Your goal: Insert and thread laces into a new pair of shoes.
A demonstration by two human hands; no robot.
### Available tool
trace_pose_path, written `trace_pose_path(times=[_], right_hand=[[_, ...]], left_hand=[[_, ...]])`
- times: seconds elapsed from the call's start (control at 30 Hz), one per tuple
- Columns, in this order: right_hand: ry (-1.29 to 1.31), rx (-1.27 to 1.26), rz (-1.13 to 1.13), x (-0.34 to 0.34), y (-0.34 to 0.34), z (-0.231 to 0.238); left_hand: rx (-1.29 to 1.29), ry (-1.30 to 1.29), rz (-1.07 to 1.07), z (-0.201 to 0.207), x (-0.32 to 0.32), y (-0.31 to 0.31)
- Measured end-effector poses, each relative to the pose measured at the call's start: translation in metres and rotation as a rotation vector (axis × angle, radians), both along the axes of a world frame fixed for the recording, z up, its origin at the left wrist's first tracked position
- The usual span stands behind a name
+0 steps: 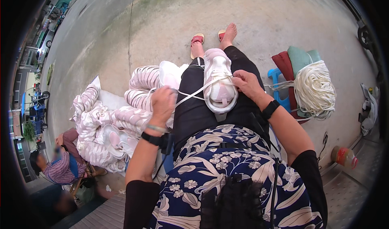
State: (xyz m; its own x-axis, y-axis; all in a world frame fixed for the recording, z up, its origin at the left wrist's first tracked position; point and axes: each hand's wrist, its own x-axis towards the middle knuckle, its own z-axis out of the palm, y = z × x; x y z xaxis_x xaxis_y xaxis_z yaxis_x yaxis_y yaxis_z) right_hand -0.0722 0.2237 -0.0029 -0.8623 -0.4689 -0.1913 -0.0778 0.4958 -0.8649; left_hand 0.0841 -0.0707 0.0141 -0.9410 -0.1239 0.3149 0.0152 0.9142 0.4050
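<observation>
A white and pale pink sneaker (216, 59) lies on my lap between my thighs, heel toward me. A white shoelace (193, 94) crosses its opening and stretches out to the left. At that end my left hand (163, 103), slightly blurred, is closed on the lace, off the shoe's left side. My right hand (247, 84) pinches lace at the right edge of the shoe's opening, its fingertips touching the upper. Exactly how the lace passes through the eyelets there is too small to tell.
Stacks of white and pink shoe uppers (133, 119) are piled on my left. To my right, a thick bundle of white laces (314, 89) rests by a blue plastic stool (276, 83) and folded red and green cloth (302, 59). A plastic bottle (344, 157) stands farther right. Another person (60, 170) sits at the left.
</observation>
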Motion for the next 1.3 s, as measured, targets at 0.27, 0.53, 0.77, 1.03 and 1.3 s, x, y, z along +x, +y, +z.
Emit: trace_pose_path(times=[0.27,0.53,0.77,1.03,1.3], right_hand=[[-0.017,-0.138,-0.15,-0.001,-0.009,-0.023],[0.04,-0.184,-0.198,0.001,-0.022,-0.015],[0.114,-0.247,-0.224,0.0,-0.03,-0.012],[-0.033,-0.192,0.003,-0.017,-0.024,-0.012],[-0.305,-0.426,0.032,-0.01,-0.009,-0.002]], left_hand=[[0.038,-0.011,-0.254,0.014,-0.068,0.083],[0.088,-0.118,-0.251,0.012,-0.08,0.085],[0.174,-0.123,-0.25,0.017,-0.082,0.086],[0.318,-0.145,-0.226,0.02,-0.084,0.094],[0.362,-0.236,-0.218,0.024,-0.082,0.092]])
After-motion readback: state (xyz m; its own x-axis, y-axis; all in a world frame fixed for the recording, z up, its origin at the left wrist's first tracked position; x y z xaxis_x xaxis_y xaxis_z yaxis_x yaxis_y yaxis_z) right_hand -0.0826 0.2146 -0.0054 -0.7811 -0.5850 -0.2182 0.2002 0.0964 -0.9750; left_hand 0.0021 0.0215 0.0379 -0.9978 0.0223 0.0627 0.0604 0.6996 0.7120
